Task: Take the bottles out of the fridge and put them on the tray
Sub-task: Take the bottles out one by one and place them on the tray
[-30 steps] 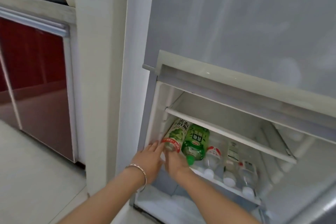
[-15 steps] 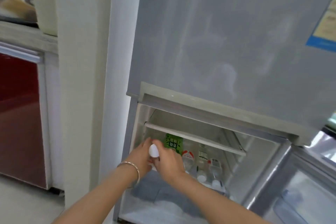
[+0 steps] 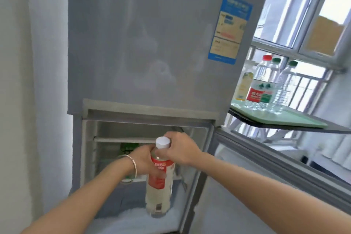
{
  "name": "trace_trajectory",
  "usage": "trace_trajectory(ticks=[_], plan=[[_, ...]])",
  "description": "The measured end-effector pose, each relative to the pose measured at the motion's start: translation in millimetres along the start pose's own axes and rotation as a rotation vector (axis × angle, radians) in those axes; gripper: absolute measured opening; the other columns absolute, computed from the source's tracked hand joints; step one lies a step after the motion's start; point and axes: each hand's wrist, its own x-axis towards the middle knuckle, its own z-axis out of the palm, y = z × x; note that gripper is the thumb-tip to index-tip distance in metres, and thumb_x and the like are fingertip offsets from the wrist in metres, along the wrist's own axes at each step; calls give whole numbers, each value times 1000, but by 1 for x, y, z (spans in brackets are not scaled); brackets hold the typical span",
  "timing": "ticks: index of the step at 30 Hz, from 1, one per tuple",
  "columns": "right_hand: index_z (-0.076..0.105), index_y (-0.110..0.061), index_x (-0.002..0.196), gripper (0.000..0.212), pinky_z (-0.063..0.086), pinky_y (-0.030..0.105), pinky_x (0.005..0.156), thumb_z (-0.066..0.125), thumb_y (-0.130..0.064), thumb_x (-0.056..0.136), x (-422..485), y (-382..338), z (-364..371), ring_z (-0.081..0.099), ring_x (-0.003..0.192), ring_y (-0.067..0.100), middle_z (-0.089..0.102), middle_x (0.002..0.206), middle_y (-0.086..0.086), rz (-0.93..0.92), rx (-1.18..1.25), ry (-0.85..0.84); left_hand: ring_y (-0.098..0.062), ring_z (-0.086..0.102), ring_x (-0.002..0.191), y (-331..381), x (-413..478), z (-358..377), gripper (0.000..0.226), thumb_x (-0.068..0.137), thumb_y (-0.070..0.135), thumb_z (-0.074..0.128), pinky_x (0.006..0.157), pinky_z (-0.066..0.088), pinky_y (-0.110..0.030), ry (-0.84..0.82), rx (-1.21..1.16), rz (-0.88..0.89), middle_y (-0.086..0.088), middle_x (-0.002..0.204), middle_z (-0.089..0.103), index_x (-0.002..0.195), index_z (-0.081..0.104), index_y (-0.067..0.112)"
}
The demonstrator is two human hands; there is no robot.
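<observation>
Head camera view, looking down along two bare arms. The left hand (image 3: pixel 144 157), with a silver bangle (image 3: pixel 133 165) at the wrist, wraps around the shoulder of a tall plastic bottle of pale cloudy drink (image 3: pixel 159 186) with a red label and white cap. The right hand (image 3: pixel 182 150) curls its fingers around the neck, just under the cap. The bottle hangs upright in front of the open lower compartment of a grey two-door fridge (image 3: pixel 152 43), above its frosted floor. It looks full, so it is probably heavy, and likely cold and slippery. The label band and the neck seem the surest holds. Inside the compartment, a green-labelled bottle (image 3: pixel 129 148) shows behind the left hand. To the right, a pale green flat tray (image 3: pixel 296 119) holds four upright bottles (image 3: pixel 261 89): one yellow-labelled, one red-capped, two green-capped.
</observation>
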Motion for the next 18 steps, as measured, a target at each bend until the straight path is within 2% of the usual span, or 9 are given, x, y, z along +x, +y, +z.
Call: trace_trajectory(ticks=[4,6,8,11,12,14,16,18], plan=[[63,-20,68,45,56,36,60,69,-63,59,-27,26,-65,66,63,12,68,67,-6,66,-84,78,-8,72,88,63,4,9,51,53,20,90,85,59,-32,-184,-22,140,7,95,76,99,68,25],[63,-21,66,42,53,32,56,74,-61,63,-40,37,-96,66,60,11,67,65,-7,80,-60,96,-10,72,89,93,8,12,49,56,18,89,87,58,-33,-223,-39,207,5,97,76,101,69,23],[69,-19,74,40,55,31,58,78,-57,65,-50,47,-124,69,64,11,71,70,-4,89,23,118,-11,72,91,120,11,14,52,56,24,88,86,58,-35,-221,-47,257,6,99,75,104,67,24],[69,-10,89,57,53,33,61,76,-62,65,-59,65,-163,67,68,16,72,80,9,107,136,216,-17,72,93,161,19,17,66,52,28,89,87,58,-45,-183,-146,315,4,101,75,112,62,25],[68,-8,95,58,52,32,63,74,-60,69,-61,71,-175,65,69,16,71,84,13,115,171,238,-18,72,94,174,20,16,69,54,27,89,86,58,-45,-170,-170,332,4,103,74,116,58,25],[65,-12,110,56,57,32,73,67,-58,79,-66,84,-198,68,78,17,71,92,11,149,245,246,-19,71,94,202,21,13,72,59,30,88,84,59,-42,-150,-178,373,2,106,71,121,50,27],[60,-18,122,75,58,38,87,56,-73,72,-71,97,-216,70,95,24,72,106,8,201,379,217,-19,71,92,230,24,5,71,62,32,86,82,59,-38,-137,-176,427,1,106,71,123,48,27],[58,-20,126,93,54,38,93,47,-85,60,-73,108,-229,66,107,28,69,117,10,185,533,151,-18,72,90,255,25,-4,70,64,32,84,78,59,-36,-109,-193,476,1,103,72,124,49,27]])
